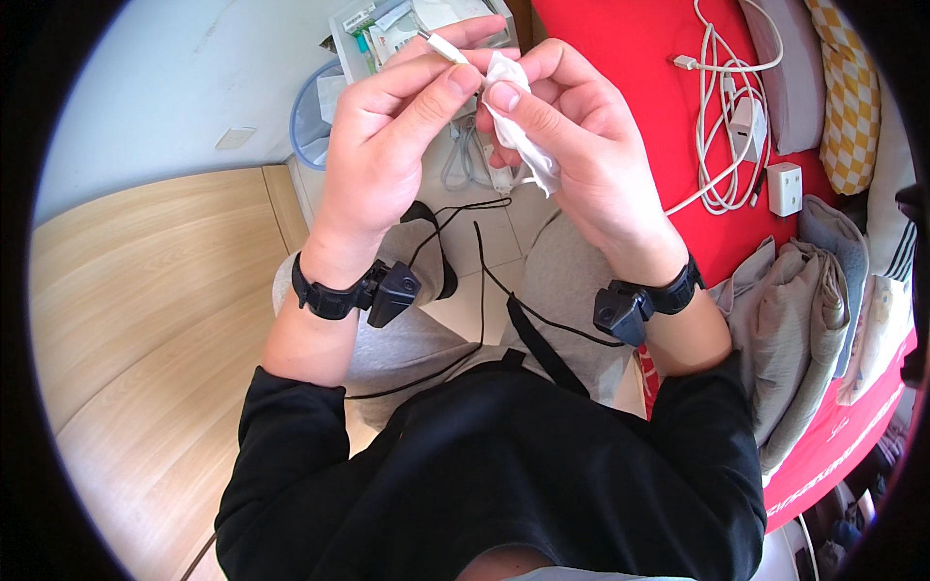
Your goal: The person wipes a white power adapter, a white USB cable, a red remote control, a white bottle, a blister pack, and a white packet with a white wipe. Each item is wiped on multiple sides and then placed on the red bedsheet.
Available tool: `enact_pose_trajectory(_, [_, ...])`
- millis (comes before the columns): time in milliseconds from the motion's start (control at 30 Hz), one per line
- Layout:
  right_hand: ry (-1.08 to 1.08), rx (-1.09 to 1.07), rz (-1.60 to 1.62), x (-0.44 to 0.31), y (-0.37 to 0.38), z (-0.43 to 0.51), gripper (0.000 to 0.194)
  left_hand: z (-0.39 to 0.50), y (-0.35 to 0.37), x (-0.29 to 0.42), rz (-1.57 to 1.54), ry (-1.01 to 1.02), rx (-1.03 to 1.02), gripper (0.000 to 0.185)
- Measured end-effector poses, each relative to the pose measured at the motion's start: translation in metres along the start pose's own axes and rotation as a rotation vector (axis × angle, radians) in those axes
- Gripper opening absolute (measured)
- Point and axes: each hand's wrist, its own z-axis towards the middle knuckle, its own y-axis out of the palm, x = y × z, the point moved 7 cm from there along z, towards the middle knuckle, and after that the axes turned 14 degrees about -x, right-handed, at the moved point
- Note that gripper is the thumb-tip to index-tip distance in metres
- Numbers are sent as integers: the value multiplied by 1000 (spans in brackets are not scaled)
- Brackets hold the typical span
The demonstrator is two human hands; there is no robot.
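My left hand (396,123) pinches a white cable connector (445,48) between thumb and fingers, its metal plug pointing up and to the left. Close beside it, my right hand (574,123) grips a crumpled white tissue (519,123) between thumb and fingers. The tissue's upper part is right by the connector's rear end, and its lower end hangs below the right thumb. How far the tissue wraps round the cable is hidden by the fingers. Both hands are raised in front of me, almost touching.
On the red bedding (610,43) to the right lie a coiled white cable (716,145), a white charger (748,129), a white cube adapter (785,189) and folded clothes (785,341). A blue-rimmed bin (296,120) and a cluttered white drawer unit (340,47) stand ahead. Wooden panelling (160,290) is left.
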Motion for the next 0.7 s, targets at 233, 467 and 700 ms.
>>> enact_pose_trajectory(233, [-11, -69, -2, -8, 4, 0, 14, -4, 1, 16, 74, 93, 94, 26])
enact_pose_trajectory(467, [92, -136, -74, -11, 1, 0, 15, -9, -11, 19, 124, 89, 97, 29])
enact_pose_trajectory(700, [109, -172, -105, -14, 0, 0, 14, -8, -22, 25, -133, 43, 192, 32])
